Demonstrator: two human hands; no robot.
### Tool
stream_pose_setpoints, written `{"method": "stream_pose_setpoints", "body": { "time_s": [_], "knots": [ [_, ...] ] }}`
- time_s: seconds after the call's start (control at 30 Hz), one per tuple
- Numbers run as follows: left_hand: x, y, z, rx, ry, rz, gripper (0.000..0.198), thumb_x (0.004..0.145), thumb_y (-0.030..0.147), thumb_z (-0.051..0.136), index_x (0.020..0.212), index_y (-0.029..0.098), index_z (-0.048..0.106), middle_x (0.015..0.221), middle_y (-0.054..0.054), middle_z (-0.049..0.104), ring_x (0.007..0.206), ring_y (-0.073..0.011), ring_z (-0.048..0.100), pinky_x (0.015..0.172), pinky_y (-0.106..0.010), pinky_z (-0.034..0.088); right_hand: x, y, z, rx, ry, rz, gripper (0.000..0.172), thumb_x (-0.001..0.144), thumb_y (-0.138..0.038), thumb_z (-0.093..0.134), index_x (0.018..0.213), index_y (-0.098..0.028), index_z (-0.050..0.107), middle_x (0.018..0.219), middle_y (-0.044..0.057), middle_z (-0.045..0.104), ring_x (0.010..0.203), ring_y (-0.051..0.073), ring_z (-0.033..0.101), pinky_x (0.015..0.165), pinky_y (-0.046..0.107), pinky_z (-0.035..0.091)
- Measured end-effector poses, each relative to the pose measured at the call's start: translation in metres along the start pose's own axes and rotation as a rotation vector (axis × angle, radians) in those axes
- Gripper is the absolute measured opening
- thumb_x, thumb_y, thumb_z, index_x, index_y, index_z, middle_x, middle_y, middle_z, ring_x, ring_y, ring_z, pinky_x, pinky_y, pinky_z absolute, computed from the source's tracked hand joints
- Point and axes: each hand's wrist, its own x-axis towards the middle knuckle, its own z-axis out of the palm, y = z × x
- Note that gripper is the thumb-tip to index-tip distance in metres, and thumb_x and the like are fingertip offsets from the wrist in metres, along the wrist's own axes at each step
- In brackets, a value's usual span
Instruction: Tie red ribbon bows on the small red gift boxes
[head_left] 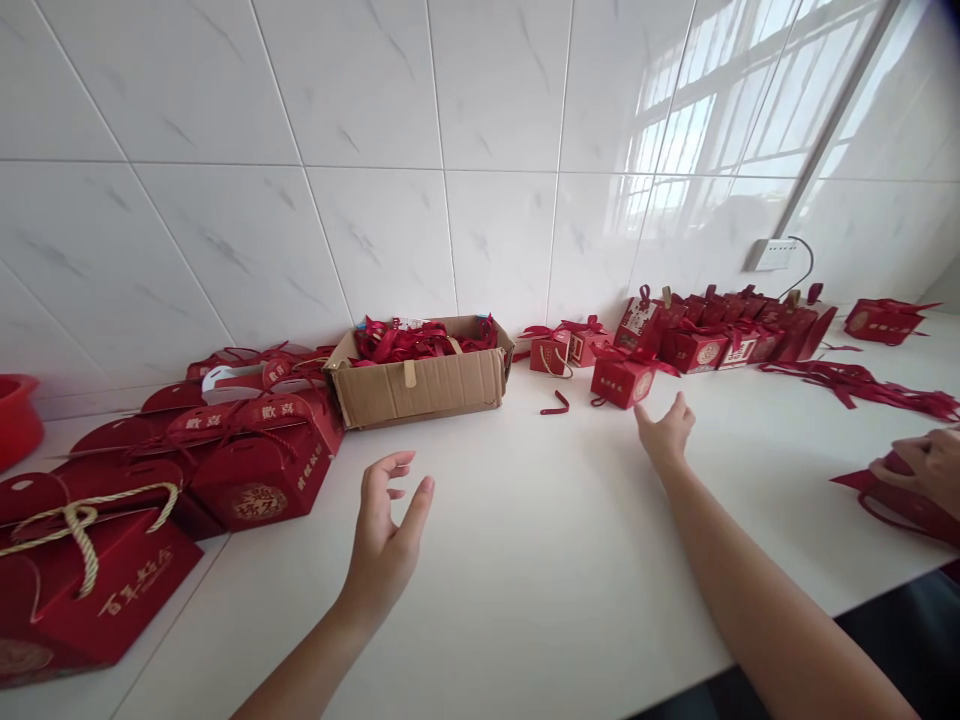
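My left hand (390, 530) hovers over the white table (510, 560) with its fingers curved and apart, holding nothing. Nearest to it stands an open cardboard box (420, 392) with dark red ribbons (405, 342) heaped inside. My right hand (666, 432) reaches forward, thumb and fingers spread with nothing between them. Just beyond its fingertips sits a small red gift box (621, 382) with a ribbon on top; whether they touch I cannot tell. A short piece of red ribbon (555, 404) lies left of that gift box.
Large red gift boxes (255, 480) with handles line the left side, one with a cream rope (79, 520). Several small red boxes (694, 350) stand along the tiled wall. Loose ribbons (862, 382) lie at right, where another person's hand (926, 465) holds a red box.
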Motion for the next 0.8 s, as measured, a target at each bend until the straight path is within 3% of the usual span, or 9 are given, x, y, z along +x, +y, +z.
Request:
{"method": "stream_pose_setpoints", "body": {
  "time_s": [0.1,0.23,0.3,0.4,0.47,0.53,0.67,0.73,0.8],
  "knots": [
    [0.000,-0.001,0.001,0.023,-0.018,-0.021,0.032,0.085,0.046,0.049,0.109,0.026,0.045,0.124,-0.006,0.048,0.116,-0.0246,0.044,0.087,-0.039,0.042,-0.017,0.003,0.021,-0.082,-0.123,-0.077,0.073,0.076,-0.035,0.053,0.139,-0.006,0.030,0.143,0.026,0.023,0.133,0.042,0.023,0.103,0.056,0.029],
    [-0.003,-0.005,0.004,0.084,-0.087,0.028,0.028,0.086,0.042,0.049,0.109,0.027,0.045,0.119,-0.005,0.050,0.112,-0.0230,0.046,0.094,-0.042,0.039,-0.050,-0.014,0.045,-0.171,-0.353,-0.359,0.056,0.081,-0.032,0.049,0.133,-0.014,0.043,0.147,0.016,0.025,0.136,0.033,0.023,0.109,0.048,0.027],
    [-0.008,-0.008,0.006,0.149,-0.220,0.069,0.020,0.087,0.037,0.047,0.104,0.026,0.048,0.114,-0.005,0.052,0.110,-0.0228,0.047,0.095,-0.043,0.039,-0.064,-0.022,0.052,-0.212,-0.516,-0.521,0.048,0.082,-0.033,0.051,0.128,-0.021,0.051,0.144,0.010,0.035,0.135,0.027,0.029,0.110,0.041,0.028],
    [-0.019,-0.014,0.012,0.281,-0.542,0.172,0.016,0.085,0.028,0.048,0.100,0.026,0.053,0.110,-0.005,0.053,0.109,-0.0242,0.048,0.094,-0.044,0.041,-0.072,-0.025,0.056,-0.281,-0.701,-0.680,0.039,0.087,-0.036,0.045,0.123,-0.028,0.057,0.137,0.003,0.049,0.130,0.022,0.039,0.109,0.038,0.030],
    [-0.027,-0.017,0.016,0.368,-0.690,0.259,0.025,0.084,0.023,0.047,0.108,0.027,0.055,0.115,-0.007,0.052,0.111,-0.0259,0.047,0.095,-0.046,0.041,-0.072,-0.024,0.054,-0.327,-0.749,-0.723,0.041,0.090,-0.038,0.039,0.126,-0.027,0.056,0.138,0.004,0.049,0.131,0.023,0.039,0.109,0.040,0.030],
    [-0.032,-0.017,0.019,0.426,-0.742,0.310,0.033,0.084,0.021,0.047,0.116,0.028,0.054,0.119,-0.008,0.050,0.112,-0.0266,0.046,0.095,-0.047,0.041,-0.071,-0.023,0.052,-0.357,-0.766,-0.745,0.044,0.091,-0.039,0.036,0.129,-0.024,0.054,0.140,0.006,0.047,0.132,0.025,0.037,0.110,0.042,0.029],
    [-0.020,-0.009,0.009,0.530,-0.623,0.306,0.029,0.081,0.026,0.054,0.111,0.023,0.057,0.117,-0.010,0.052,0.111,-0.0274,0.047,0.096,-0.047,0.040,-0.070,-0.016,0.053,-0.365,-0.785,-0.778,0.048,0.091,-0.037,0.034,0.129,-0.016,0.053,0.140,0.013,0.046,0.131,0.030,0.038,0.109,0.047,0.030],
    [-0.006,-0.002,-0.011,0.601,-0.434,0.307,0.027,0.082,0.029,0.053,0.108,0.022,0.058,0.119,-0.011,0.051,0.115,-0.0285,0.045,0.098,-0.048,0.037,-0.068,-0.011,0.057,-0.358,-0.795,-0.792,0.051,0.091,-0.039,0.032,0.130,-0.014,0.053,0.140,0.014,0.046,0.131,0.031,0.038,0.108,0.049,0.030],
    [0.007,0.005,-0.043,0.641,-0.229,0.311,0.026,0.084,0.032,0.051,0.107,0.022,0.057,0.119,-0.010,0.052,0.116,-0.0272,0.044,0.099,-0.047,0.036,-0.066,-0.005,0.061,-0.395,-0.788,-0.810,0.051,0.091,-0.042,0.031,0.131,-0.018,0.052,0.140,0.010,0.045,0.131,0.029,0.039,0.108,0.047,0.032]
  ]
}}
